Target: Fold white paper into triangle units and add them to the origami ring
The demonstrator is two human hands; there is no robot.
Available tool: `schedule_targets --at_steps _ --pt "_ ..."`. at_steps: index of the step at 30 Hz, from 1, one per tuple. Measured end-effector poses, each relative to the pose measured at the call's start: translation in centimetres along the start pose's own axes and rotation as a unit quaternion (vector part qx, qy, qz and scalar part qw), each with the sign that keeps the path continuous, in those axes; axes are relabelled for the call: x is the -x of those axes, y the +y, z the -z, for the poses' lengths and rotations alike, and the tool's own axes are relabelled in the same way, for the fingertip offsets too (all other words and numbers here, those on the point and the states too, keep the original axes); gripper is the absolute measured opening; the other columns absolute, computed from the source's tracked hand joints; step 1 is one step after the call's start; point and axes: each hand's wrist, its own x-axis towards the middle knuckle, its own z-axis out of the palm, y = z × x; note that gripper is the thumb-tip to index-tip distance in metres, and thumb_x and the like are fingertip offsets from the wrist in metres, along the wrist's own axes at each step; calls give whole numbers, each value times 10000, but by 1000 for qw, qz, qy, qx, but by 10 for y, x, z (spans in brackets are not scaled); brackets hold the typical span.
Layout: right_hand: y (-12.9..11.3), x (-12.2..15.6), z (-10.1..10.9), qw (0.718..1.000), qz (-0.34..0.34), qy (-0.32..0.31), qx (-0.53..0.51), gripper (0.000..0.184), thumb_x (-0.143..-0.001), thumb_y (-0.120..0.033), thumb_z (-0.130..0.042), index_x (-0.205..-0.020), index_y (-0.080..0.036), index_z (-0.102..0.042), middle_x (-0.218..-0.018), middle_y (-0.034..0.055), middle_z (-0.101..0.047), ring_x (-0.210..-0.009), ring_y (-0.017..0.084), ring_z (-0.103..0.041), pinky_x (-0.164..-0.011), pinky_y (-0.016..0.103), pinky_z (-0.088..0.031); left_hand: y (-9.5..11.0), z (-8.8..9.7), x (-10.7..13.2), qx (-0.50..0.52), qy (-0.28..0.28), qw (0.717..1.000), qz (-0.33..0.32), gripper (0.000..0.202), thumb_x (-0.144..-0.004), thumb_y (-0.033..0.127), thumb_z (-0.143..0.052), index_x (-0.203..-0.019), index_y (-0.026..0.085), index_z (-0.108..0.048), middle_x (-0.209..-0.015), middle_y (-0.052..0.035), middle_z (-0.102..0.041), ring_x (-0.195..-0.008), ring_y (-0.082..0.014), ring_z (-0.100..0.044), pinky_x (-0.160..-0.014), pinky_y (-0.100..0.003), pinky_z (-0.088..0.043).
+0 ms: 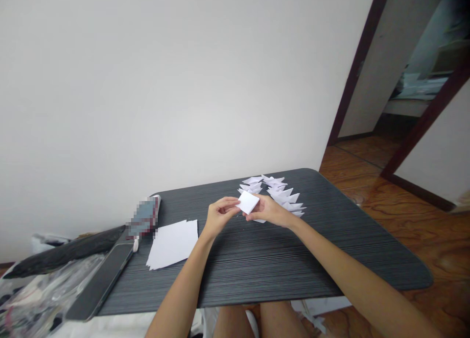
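Observation:
Between my two hands, above the dark table, is a small folded white paper square (248, 202), turned like a diamond. My left hand (222, 212) pinches its left corner between thumb and fingers. From the right and beneath, my right hand (270, 211) grips the same folded paper, its fingers partly hidden behind it. Just beyond my hands stand several folded white paper boats (284, 196) in two rows, some of them covered by the hands. Left of my left forearm lies a stack of white paper sheets (174, 244).
The dark wood-grain table (249, 279) stands against a white wall. A phone (101, 279) lies at its left edge, near a blurred packet (144, 217). Plastic bags (55, 294) crowd the left side. A doorway (389, 78) opens at the right.

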Motion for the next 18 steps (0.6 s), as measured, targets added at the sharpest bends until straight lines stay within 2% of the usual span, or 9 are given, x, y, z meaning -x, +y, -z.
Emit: schedule_targets --at_steps 11,15,18 --pt "3 0 2 1000 -15 -7 16 406 -571 -136 -702 -926 -142 -504 -754 14 -617 -721 140 -598 -709 302 -480 -3 3 0 -21 -2 1000 5 156 -661 200 -660 -807 159 -695 -888 -83 -638 -822 -173 -598 -718 -289 -488" --pt "-1 1 -1 999 -15 -25 18 382 -600 -157 -687 -932 -132 -499 -777 25 -605 -712 130 -595 -726 304 -475 -3 2 -1 -38 21 999 -11 126 -667 207 -654 -774 157 -698 -850 -81 -650 -804 -174 -599 -711 -289 -481" --pt "-3 2 -1 1000 -14 -18 -6 517 -595 -159 -694 -1044 -166 -437 -839 28 -594 -751 126 -596 -756 309 -467 -2 1 -1 -49 62 997 -17 93 -666 220 -653 -709 149 -695 -798 -74 -657 -764 -169 -602 -704 -289 -480"
